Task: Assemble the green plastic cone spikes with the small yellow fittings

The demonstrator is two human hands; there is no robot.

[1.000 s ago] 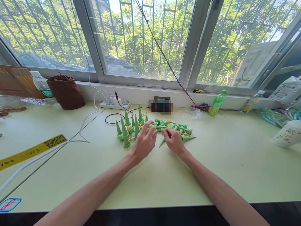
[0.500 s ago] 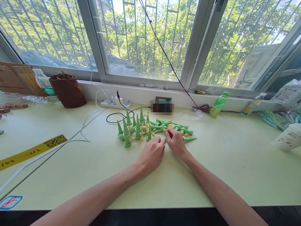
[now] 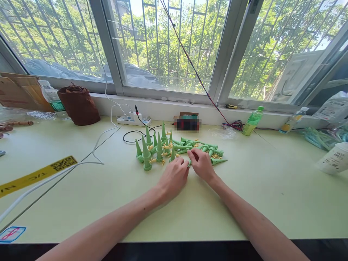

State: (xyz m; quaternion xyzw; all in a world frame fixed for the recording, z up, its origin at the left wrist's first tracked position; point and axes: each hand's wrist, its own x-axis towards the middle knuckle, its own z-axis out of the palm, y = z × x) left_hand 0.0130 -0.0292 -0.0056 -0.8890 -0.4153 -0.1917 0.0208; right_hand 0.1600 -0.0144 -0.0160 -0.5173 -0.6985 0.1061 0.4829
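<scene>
Several green cone-shaped spikes (image 3: 146, 154) stand upright on the pale table, left of and behind my hands. More green spikes (image 3: 210, 147) lie in a pile behind my right hand, with small yellow pieces (image 3: 163, 162) scattered among them. My left hand (image 3: 175, 176) is closed, its fingers curled round a green piece (image 3: 189, 163) that shows only in part between the hands. Close beside it, my right hand (image 3: 201, 164) is bent with its fingers pinched together; what they hold, if anything, is hidden.
Behind the spikes are a power strip (image 3: 146, 121), a black cable and a small dark device (image 3: 187, 124). A green bottle (image 3: 252, 121) and a white cup (image 3: 334, 158) stand to the right. A brown bag (image 3: 78, 105) and white cable are on the left.
My left hand has shifted slightly left. The fingers of my right hand have moved a little left, and slightly more of the green piece shows between the hands.
</scene>
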